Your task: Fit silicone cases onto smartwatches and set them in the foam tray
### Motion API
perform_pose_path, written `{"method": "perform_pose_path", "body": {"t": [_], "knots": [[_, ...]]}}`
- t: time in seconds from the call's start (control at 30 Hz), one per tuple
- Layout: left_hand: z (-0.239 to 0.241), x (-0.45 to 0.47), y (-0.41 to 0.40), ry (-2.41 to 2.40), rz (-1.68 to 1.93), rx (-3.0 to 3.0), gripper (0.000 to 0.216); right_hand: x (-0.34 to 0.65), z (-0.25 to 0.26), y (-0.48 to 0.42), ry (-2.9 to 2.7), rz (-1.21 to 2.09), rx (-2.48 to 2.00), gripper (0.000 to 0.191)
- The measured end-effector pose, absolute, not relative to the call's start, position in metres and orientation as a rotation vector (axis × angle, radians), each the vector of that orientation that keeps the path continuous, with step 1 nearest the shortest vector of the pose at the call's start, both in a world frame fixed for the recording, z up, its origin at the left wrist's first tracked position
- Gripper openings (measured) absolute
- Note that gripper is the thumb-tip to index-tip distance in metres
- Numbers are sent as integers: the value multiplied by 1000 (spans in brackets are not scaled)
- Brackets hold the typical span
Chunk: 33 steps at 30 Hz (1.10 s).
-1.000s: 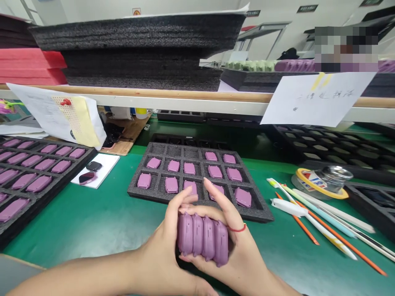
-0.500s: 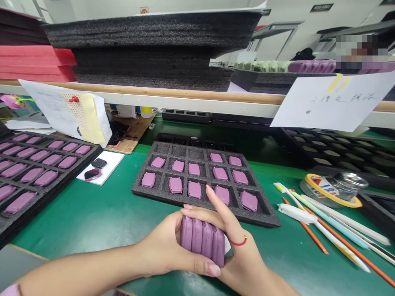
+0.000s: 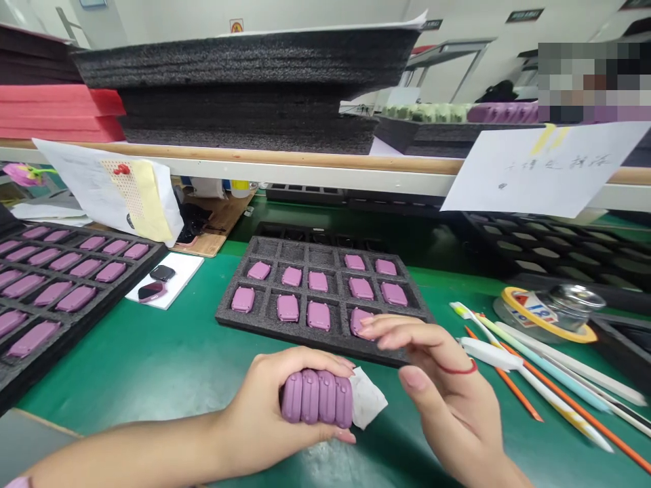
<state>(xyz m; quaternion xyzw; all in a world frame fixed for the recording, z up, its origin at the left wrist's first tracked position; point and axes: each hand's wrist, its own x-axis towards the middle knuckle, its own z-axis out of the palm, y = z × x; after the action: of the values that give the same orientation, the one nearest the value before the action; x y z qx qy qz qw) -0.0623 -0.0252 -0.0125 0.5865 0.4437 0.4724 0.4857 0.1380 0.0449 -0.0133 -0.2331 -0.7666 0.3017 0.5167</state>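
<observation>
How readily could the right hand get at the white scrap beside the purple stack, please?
Probably yes, easily: the right hand appears empty and open, and nothing visible stands between it and the white scrap.

I now have the right hand (image 3: pixel 450 400) off the purple cases (image 3: pixel 318 400), near the foam tray (image 3: pixel 274 329); left hand (image 3: pixel 264 403) grips them alone.

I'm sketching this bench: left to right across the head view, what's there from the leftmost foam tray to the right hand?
Black foam tray, white rectangular pad, left hand gripping four purple rounded cases, white paper piece, right hand.
</observation>
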Motion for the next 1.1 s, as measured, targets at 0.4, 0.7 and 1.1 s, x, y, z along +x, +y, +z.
{"method": "perform_pose_path", "body": {"t": [0.4, 0.7, 1.1], "knots": [[-25, -61, -11, 569, 964, 432, 35, 129, -9, 36, -2139, 760, -498, 14], [-35, -64, -10, 329, 850, 414, 36, 129, -2, 39, -1442, 801, -745, 7], [-34, -66, -10, 221, 822, 404, 37, 144, 3, 34, -1872, 325, -446, 22]]}}
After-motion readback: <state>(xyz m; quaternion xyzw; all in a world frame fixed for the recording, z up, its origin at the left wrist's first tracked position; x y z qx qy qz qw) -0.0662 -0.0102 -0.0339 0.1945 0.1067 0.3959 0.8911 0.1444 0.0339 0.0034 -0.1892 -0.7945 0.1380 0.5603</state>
